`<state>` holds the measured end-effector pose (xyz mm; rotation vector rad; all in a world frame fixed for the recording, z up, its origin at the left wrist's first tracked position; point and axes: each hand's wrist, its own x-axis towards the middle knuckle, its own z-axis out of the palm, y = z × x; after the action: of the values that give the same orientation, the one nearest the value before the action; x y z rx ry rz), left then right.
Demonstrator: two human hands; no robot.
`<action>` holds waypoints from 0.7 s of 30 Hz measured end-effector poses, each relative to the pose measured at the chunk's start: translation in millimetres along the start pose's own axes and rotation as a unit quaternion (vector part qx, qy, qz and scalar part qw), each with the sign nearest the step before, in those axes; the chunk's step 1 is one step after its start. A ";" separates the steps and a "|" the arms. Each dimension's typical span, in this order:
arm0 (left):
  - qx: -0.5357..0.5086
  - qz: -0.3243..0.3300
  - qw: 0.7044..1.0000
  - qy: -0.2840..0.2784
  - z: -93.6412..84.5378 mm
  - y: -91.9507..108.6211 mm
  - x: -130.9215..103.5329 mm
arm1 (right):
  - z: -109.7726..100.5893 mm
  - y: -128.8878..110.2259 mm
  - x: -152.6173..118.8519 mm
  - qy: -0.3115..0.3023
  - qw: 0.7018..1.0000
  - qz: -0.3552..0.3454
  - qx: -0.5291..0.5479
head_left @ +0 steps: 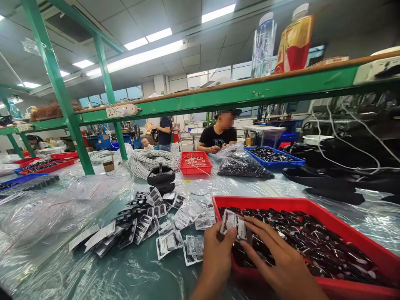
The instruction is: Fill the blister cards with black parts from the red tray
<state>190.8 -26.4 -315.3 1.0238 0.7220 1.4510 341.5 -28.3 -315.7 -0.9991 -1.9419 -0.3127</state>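
Observation:
My left hand (218, 252) grips a small clear packet with a white printed card (233, 223), its thumb pressed on the front. Fingers and thumb of my right hand (279, 254) close at the packet's right edge, where a dark part shows; its exact kind is hard to make out. Both hands are over the near left corner of a red tray (346, 227) full of small glossy black pieces. Left of my hands, loose white-and-clear packets (170, 242) lie on the plastic-covered table, beside a heap of similar packets with black contents (143, 225).
A dark zippered case (161, 177), a coil of pale cable (150, 160), a smaller red tray (196, 166), a bag of black pieces (243, 166) and a blue tray (271, 156) stand farther back. A green shelf beam (218, 93) crosses above. One person sits opposite.

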 end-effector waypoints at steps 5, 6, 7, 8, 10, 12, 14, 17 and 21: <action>0.037 0.013 0.997 -0.069 -2.3 6.5 -1.5 | 1.6 -6.1 -0.2 -0.020 0.995 0.055 0.081; 0.049 0.013 0.995 -0.080 -3.5 7.6 -1.0 | 0.5 -5.7 0.9 -0.031 0.994 0.055 0.089; 0.069 0.014 0.994 -0.082 -5.1 8.4 0.0 | -1.2 -4.1 2.1 -0.045 0.993 0.053 0.094; 0.093 0.017 0.993 -0.071 -7.1 8.7 1.5 | -3.4 -0.7 3.4 -0.059 0.992 0.051 0.096; 0.142 0.034 0.989 -0.017 -12.9 7.8 5.9 | -8.8 10.9 5.6 -0.077 0.991 0.059 0.088; 0.165 0.047 0.984 0.048 -19.7 5.7 11.2 | -14.4 26.4 6.9 -0.071 0.992 0.086 0.058; 0.156 0.044 0.983 0.082 -24.8 3.6 15.1 | -18.5 38.5 7.2 -0.036 0.992 0.120 -0.001; 0.099 0.019 0.992 0.069 -22.5 2.4 14.6 | -19.3 36.8 5.8 -0.017 0.991 0.117 -0.055; -0.082 -0.042 0.996 0.005 -7.5 5.5 4.6 | -7.9 10.8 0.0 -0.056 0.997 0.050 -0.005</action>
<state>181.9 -21.8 -312.8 0.8515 0.6342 1.4183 354.4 -25.7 -313.0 -1.1384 -1.9839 -0.2135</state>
